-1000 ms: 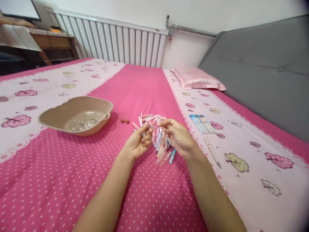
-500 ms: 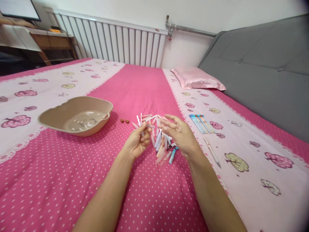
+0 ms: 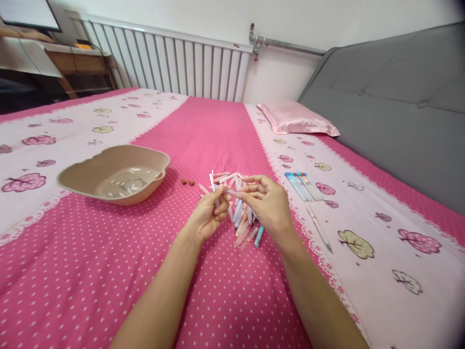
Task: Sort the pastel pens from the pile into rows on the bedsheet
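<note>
My left hand is closed on a small translucent pen part, which points to the right from its fingertips. Thumb and fingertips of my right hand pinch the other end of this part. A pale pen barrel also shows between the left fingers. Under and between both hands lies a loose pile of pen parts in pink, white and lilac. A blue piece rests at the pile's near right side, below the right hand. My fingers partly cover the pile.
A beige basin with small white pieces stands on the bed at left. Two brown bits lie beside it. At right are a row of blue-topped pens and a single pen. Farther back are a pink pillow and a radiator.
My right hand has moved left and closed its fingertips on the translucent pen part held by my left hand. Its fingers were apart before.
</note>
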Tool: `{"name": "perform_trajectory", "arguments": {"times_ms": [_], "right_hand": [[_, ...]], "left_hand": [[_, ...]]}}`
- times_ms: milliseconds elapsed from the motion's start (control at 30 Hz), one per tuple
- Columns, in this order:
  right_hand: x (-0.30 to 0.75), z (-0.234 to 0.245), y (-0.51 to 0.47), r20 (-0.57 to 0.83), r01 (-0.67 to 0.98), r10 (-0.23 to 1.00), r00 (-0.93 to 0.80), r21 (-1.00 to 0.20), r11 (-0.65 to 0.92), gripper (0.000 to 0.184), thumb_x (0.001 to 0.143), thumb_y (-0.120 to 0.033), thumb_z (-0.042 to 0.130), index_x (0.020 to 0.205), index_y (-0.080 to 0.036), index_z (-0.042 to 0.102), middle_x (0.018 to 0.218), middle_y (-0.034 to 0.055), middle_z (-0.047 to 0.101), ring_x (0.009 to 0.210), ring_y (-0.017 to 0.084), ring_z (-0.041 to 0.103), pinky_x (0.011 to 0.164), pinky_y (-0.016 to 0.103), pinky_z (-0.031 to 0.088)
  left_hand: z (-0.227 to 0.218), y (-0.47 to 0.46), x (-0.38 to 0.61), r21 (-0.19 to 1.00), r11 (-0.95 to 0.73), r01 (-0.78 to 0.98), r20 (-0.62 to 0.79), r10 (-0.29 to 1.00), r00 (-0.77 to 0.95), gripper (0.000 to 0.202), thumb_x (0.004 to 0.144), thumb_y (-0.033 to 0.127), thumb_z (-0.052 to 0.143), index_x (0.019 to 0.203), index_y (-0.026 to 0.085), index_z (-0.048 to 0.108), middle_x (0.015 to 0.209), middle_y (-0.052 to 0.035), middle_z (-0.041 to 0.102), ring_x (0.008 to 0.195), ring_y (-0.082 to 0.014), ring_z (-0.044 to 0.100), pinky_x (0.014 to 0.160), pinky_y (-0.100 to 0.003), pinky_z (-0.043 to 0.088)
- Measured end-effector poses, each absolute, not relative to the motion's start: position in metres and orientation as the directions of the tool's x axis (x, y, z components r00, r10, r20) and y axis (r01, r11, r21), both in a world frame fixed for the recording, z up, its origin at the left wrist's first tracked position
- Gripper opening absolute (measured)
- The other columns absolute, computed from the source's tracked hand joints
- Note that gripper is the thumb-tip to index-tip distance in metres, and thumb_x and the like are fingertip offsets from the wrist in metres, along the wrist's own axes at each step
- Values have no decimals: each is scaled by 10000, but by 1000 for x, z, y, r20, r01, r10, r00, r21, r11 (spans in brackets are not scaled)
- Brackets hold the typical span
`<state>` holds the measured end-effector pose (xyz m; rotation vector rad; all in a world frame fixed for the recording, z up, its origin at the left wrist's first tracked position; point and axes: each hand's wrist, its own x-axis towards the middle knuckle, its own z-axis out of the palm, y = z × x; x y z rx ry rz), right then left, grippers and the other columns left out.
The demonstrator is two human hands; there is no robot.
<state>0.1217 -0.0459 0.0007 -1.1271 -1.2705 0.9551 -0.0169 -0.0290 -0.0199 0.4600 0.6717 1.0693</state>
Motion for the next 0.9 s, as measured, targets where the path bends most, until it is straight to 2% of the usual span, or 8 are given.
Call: {"name": "perform_trajectory", "arguments": {"times_ms": [200,267,367,433,567,700,800,900], "right_hand": [[123,-5,-43,244,94,968,55,-967,238,385,578,-392,836,788,-161,610,733,21,666,651,139,650,615,249,534],[123,-5,-42,164,53,986,14,-985,163,393,625,-470,795,781,-156,616,687,14,657,594,121,633,558,221,509],[124,-3,-41,-42,-44,997,-60,-998,-44,420,743,-564,665,770,-150,600,632,13,651,515,95,614,479,178,467],[124,-2,-40,-144,-87,983,-114,-984,-154,378,774,-523,660,777,-153,582,640,15,663,514,84,622,454,147,445],[126,-3,-39,-233,-139,946,-226,-953,-268,276,730,-330,765,804,-157,563,676,12,685,545,74,638,446,110,446],[128,-6,-36,-315,-204,895,-317,-898,-389,205,730,-190,753,830,-139,581,669,8,678,535,62,628,466,101,484],[132,-8,-31,-309,-309,882,-357,-851,-424,159,762,-160,707,889,-136,614,687,6,681,557,61,635,516,106,519],[136,-11,-25,-282,-432,924,-257,-822,-371,107,779,-152,678,874,-151,629,684,-5,674,577,64,641,541,106,529]], "left_hand": [[-22,-30,-17,652,444,-615,-285,895,344,258,954,183,407,762,98,558,574,16,537,319,0,276,294,-98,205],[-21,-31,-18,645,461,-610,-293,886,360,272,955,191,406,747,102,557,568,18,528,320,0,276,296,-98,210],[-21,-31,-19,638,483,-599,-299,873,385,277,950,216,424,731,110,556,534,33,486,324,-2,270,305,-95,214],[-22,-31,-19,653,493,-575,-299,865,402,275,933,242,469,701,114,544,502,48,442,326,-3,253,308,-95,204],[-29,-30,-18,713,498,-494,-303,854,423,299,841,307,623,632,126,509,452,74,360,331,-6,225,304,-104,155],[-30,-30,-18,750,487,-447,-297,852,431,306,775,366,690,660,128,534,474,68,395,340,-3,231,310,-103,138],[-25,-31,-20,750,520,-410,-326,829,455,325,841,417,594,717,118,562,551,32,469,350,-2,258,317,-104,163],[-21,-31,-20,740,566,-363,-354,787,505,405,930,435,393,778,109,579,606,-1,490,361,-20,291,320,-121,202]]}}
